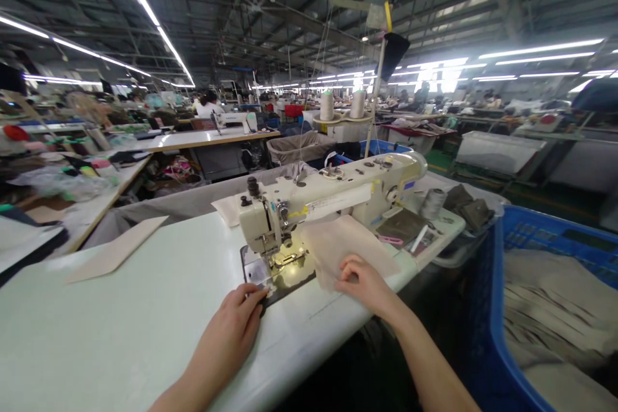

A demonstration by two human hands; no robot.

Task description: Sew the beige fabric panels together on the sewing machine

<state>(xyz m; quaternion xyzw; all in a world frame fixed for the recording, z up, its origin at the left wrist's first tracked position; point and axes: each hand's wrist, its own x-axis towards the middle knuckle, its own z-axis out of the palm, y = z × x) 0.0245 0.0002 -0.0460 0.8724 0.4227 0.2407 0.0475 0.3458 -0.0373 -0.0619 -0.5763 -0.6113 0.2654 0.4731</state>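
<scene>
A cream-coloured sewing machine (333, 187) stands on the pale green table, its needle area lit. Right of the needle lies a beige fabric piece (345, 241). My right hand (367, 283) has its fingers curled and pinched at the near edge of this piece. My left hand (234, 318) rests at the front edge of the metal needle plate (294, 270), left of the fabric. Its thumb and forefinger are pressed together at the tips; whatever is between them is too small to make out. Another beige fabric piece (120, 248) lies flat on the table's left side.
A blue crate (497, 309) with stacked beige fabric stands on the right. On the machine table's right end are a grey thread cone (433, 204), a pink-handled tool (390, 240) and dark cloth scraps (470, 206). Two thread cones (327, 106) stand behind the machine.
</scene>
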